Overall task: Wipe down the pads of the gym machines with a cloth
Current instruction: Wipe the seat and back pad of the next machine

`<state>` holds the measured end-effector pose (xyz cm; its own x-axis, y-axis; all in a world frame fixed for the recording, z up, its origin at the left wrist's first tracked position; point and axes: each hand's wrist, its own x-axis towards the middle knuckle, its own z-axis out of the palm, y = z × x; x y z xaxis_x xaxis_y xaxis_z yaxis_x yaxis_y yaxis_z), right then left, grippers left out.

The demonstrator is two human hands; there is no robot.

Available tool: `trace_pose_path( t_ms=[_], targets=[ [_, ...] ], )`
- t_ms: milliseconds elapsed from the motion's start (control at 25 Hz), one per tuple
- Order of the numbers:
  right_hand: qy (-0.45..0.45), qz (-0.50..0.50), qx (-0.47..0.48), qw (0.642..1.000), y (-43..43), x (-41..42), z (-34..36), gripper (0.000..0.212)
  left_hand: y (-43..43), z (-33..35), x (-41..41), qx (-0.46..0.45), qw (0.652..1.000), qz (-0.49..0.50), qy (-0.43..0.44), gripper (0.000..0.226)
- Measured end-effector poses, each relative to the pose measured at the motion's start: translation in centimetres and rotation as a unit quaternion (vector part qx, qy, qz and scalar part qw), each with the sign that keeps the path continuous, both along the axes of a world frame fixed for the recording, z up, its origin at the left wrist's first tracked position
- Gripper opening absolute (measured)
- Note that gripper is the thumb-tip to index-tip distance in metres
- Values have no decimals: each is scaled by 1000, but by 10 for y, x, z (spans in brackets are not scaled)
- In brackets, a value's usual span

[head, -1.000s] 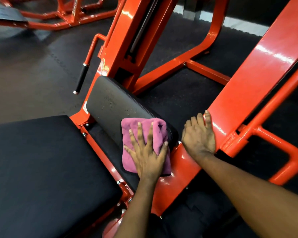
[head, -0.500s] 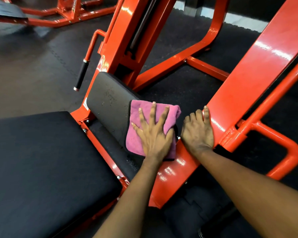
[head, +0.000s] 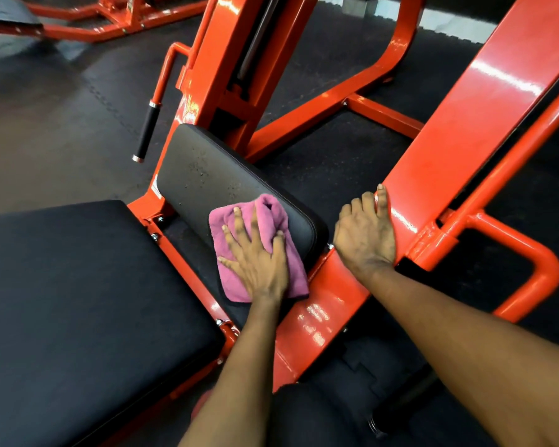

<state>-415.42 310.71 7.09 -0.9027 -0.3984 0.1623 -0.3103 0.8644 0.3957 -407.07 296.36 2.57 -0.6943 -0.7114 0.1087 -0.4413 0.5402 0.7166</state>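
The left hand (head: 259, 262), fingers spread flat, presses the pink cloth (head: 267, 217) onto the near end of the angled pad (head: 200, 169) (mid-wipe, I judge). The right hand (head: 365, 233) rests open-fingered on the orange frame (head: 465, 124), gripping nothing. The pad's speckled far end likely needs the next stroke.

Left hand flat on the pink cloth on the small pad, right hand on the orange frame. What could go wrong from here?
1. The pink cloth is bunched at its far edge under the flat left hand; it may roll up and wipe less.
2. Specks sit on the small pad's far half, beyond the cloth; short strokes could miss them.
3. The right hand rests on the glossy orange beam; if leaned on, it might slip.
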Motion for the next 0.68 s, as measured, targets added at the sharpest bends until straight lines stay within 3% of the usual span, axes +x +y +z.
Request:
trace_pose_path(
  t_ms=[120, 320, 520, 600, 680],
  targets=[
    [7, 2, -6, 1000, 1, -2, -3, 29, 16, 12, -18, -43, 999, -23, -17, 73],
    [15, 4, -9, 1000, -1, -2, -3, 29, 5, -26, 26, -125, 984, -119, 41, 77],
    [7, 0, 2, 1000, 0, 2, 2, 33, -17, -24, 19, 70, 997, 34, 18, 84],
    [2, 2, -1, 1000, 0, 2, 1, 31, -16, 1, -9, 95, 993, 75, -10, 76],
    [5, 2, -3, 1000, 0, 0, -1, 30, -3, 18, -28, 64, 996, 56, -24, 71]
  ],
)
